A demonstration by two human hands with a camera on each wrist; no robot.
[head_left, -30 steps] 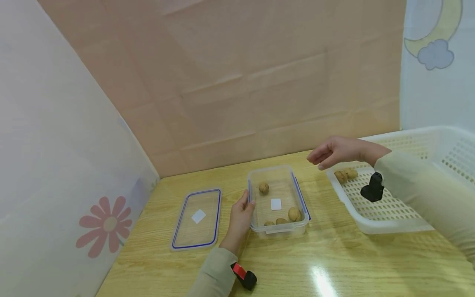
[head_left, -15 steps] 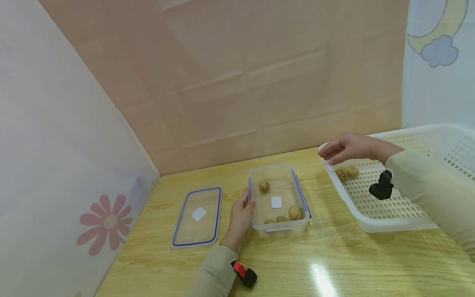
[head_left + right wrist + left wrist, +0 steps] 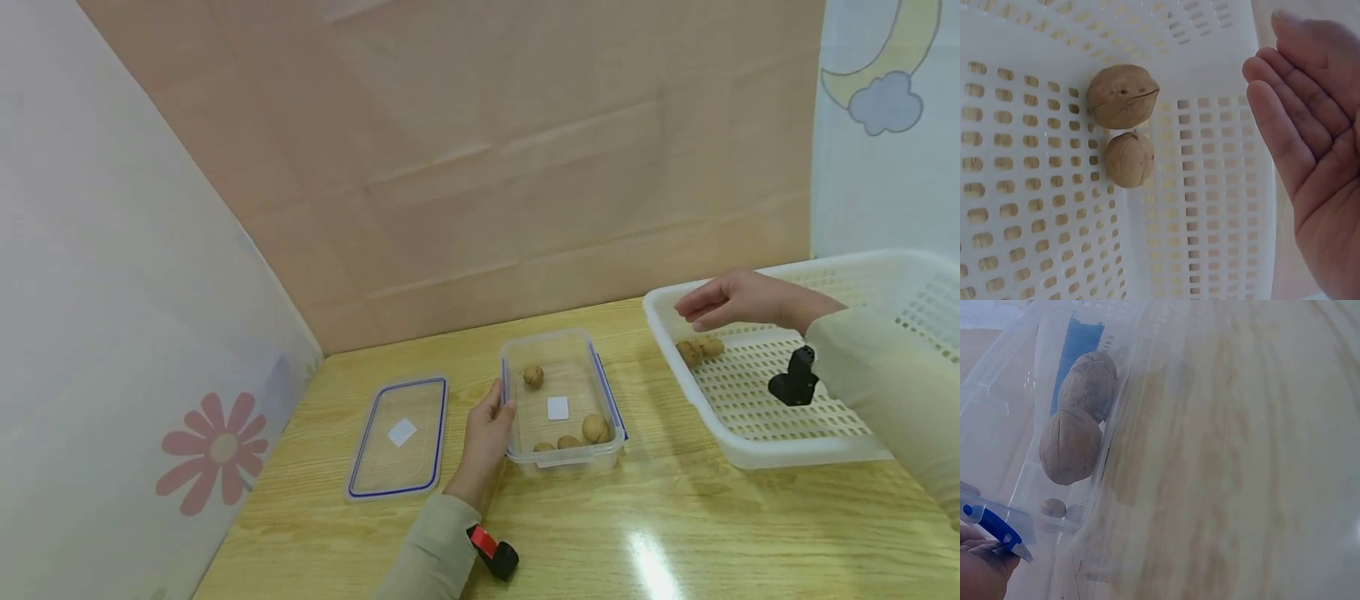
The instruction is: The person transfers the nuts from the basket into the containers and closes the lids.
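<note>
The table [image 3: 675, 533] is of light wood with a glossy top, and one bright spot of light shines on its near part. A clear flat lid [image 3: 399, 438] with a blue seal line lies on the table at the left, and a small white square is in its middle. Behind the table stands a pinkish panel [image 3: 480, 167]. On the left there is a pale wall with a red flower picture [image 3: 213, 450]. At the far right, a moon and cloud picture [image 3: 877, 83] is seen.
</note>
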